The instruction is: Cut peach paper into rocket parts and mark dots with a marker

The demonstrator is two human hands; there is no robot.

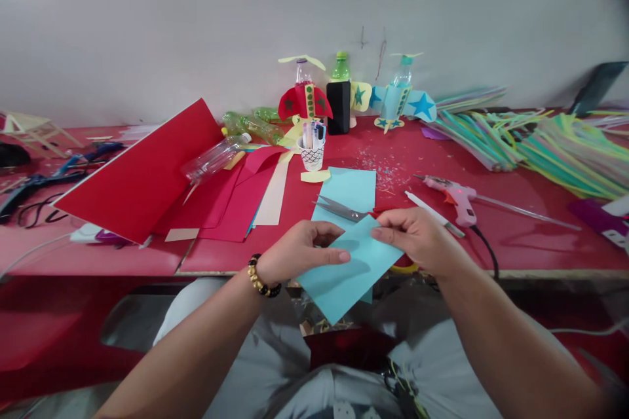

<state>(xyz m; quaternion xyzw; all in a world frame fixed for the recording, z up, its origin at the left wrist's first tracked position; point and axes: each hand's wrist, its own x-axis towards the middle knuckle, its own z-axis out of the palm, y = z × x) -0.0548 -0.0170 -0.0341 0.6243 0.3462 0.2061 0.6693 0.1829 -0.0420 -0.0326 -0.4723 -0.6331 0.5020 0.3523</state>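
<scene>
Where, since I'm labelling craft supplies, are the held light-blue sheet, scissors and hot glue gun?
Light-blue sheet (351, 268): head view, middle of its upper face.
Scissors (350, 213): head view, on the blades.
Hot glue gun (458, 193): head view, pink body.

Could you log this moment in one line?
left hand: holding blue sheet; right hand: holding same sheet; scissors: partly hidden; glue gun: on table

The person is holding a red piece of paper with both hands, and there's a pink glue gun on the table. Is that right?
Not quite: the paper held by the left hand and right hand is light blue, not red, as the head view shows. There is a pink glue gun on the table.
</scene>
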